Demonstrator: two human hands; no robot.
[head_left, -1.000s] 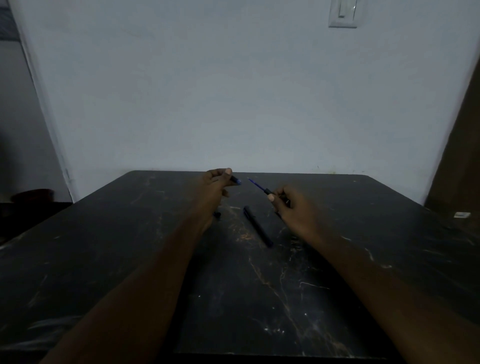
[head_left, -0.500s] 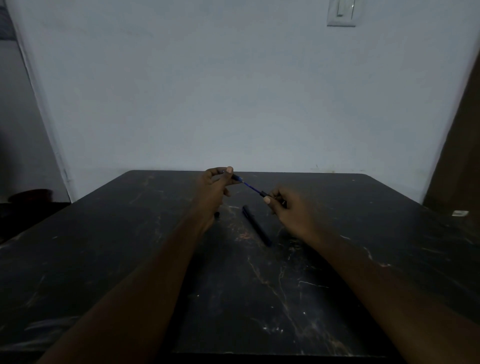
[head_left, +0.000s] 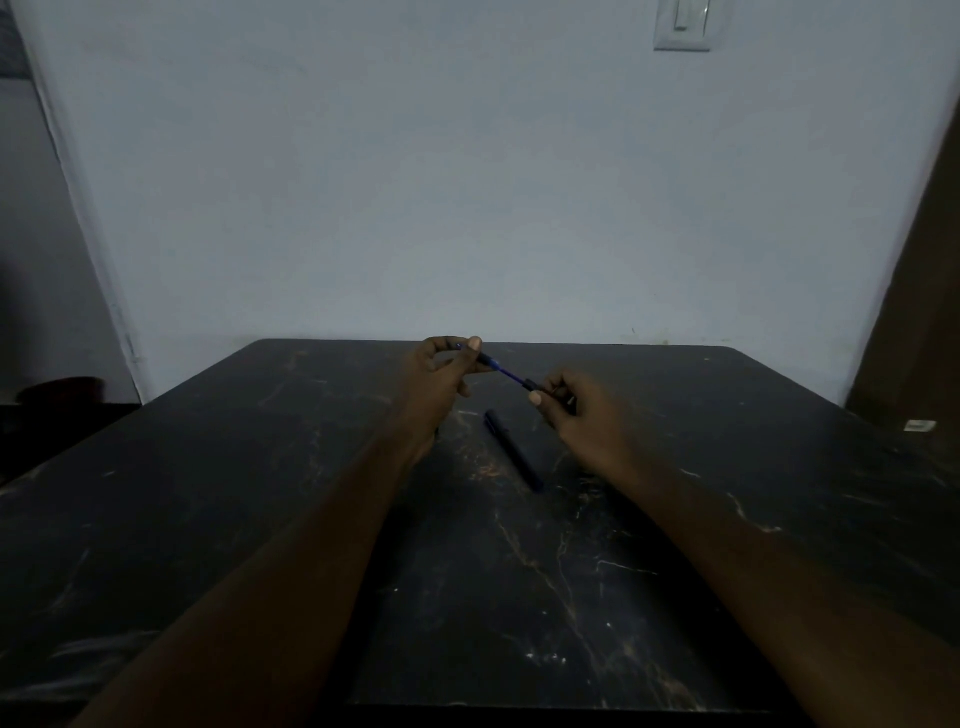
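Both of my hands are raised over the far middle of a black marble table (head_left: 519, 597). My left hand (head_left: 441, 374) pinches a small dark blue pen part (head_left: 485, 358) between thumb and fingers. My right hand (head_left: 576, 410) pinches the dark tip end of a thin blue ink refill (head_left: 511, 373). The refill's free end meets the part in my left hand, bridging the two hands. A black pen barrel (head_left: 513, 449) lies on the table just below and between the hands, apart from both.
A pale wall rises behind the table's far edge, with a light switch (head_left: 683, 23) high on it. A brown door or panel (head_left: 919, 291) stands at the right. A small white object (head_left: 919, 426) sits near the table's right edge.
A second ago the refill's free end and the part in my left hand were apart. The hands came together, and now the refill's end reaches the part.
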